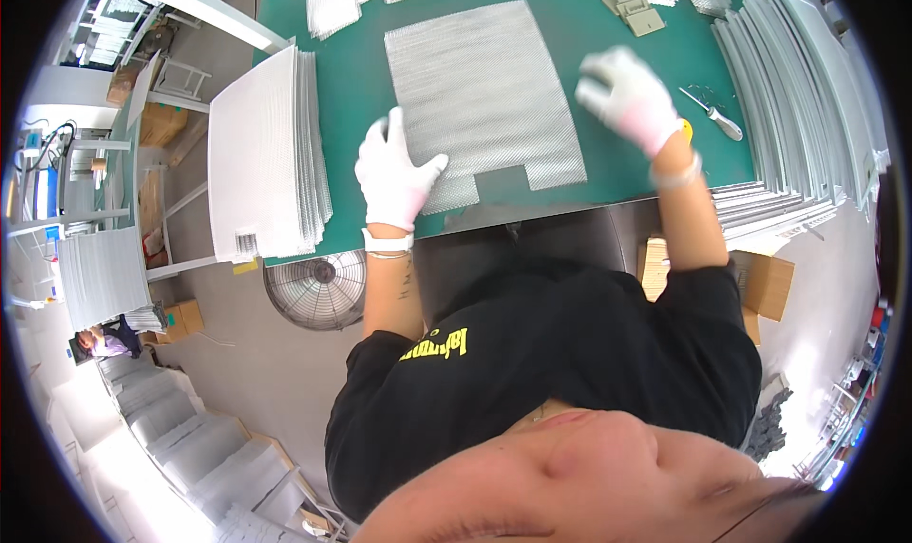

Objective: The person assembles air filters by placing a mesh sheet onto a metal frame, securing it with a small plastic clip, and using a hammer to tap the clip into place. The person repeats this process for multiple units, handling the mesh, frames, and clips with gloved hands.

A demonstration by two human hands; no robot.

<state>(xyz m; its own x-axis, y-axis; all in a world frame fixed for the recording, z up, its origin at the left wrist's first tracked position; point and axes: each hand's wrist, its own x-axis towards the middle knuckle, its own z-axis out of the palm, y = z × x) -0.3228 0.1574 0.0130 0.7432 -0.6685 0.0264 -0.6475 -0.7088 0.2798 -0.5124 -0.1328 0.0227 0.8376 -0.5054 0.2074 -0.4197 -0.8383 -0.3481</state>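
Two white-gloved hands work at a grey metal mesh sheet (482, 101) near the green mat's (361, 77) front edge: left hand (394, 174) spread flat on its corner, right hand (629, 98) blurred, grip unclear.

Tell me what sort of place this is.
Probably a factory assembly bench. A gloved left hand presses a metal mesh sheet on a green work mat, with a stack of mesh panels and metal frames beside it.

The person wore a black short-sleeved shirt (560, 353) with yellow lettering on the chest. Both the left hand (394, 174) and right hand (629, 96) were in white gloves, each wrist banded.
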